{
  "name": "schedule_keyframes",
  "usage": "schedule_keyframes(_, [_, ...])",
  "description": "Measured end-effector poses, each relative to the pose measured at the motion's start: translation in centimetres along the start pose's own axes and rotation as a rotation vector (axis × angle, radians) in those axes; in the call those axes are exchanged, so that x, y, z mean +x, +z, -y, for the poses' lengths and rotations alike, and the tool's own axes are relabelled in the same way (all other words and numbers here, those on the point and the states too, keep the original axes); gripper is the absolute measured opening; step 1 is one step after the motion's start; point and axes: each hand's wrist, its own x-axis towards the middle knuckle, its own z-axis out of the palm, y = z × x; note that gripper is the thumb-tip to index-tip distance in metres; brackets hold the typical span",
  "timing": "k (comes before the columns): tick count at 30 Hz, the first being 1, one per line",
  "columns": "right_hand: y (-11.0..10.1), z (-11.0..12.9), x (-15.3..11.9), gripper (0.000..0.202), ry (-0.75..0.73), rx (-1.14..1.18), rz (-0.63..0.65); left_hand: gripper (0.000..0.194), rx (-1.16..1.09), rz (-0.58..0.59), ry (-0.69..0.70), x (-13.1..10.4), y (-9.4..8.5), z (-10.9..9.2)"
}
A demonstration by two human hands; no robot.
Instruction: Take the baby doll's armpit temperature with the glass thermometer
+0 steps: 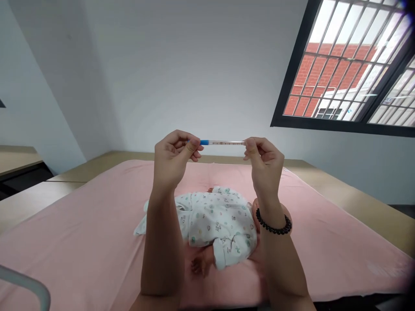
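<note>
Both hands are raised over a doll [215,220] and hold a thermometer [223,142] level between them. The left hand [171,157] pinches the blue-capped end at 9 o'clock, thumb and forefinger closed on it, the other fingers curled in. The right hand [264,162] pinches the clear end at 3 o'clock in the same tight grip (a black bead bracelet [274,224] circles its wrist). The doll, in printed white clothes, lies at 6 o'clock from the thermometer on a pink sheet [81,233]. A barred window [350,65] stands at 2 o'clock.
</note>
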Motion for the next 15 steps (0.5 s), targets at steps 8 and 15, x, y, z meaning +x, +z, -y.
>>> schedule_keyframes(8, [-0.6, 0.8, -0.4, 0.039, 0.022, -0.111, -0.017, 0.043, 0.132, 0.046, -0.015, -0.3, 0.1, -0.3])
schedule_keyframes(15, [-1.1, 1.6, -0.6, 0.056, -0.002, -0.136, 0.007, 0.065, 0.213, 0.067, -0.01, -0.8, 0.5, -1.2])
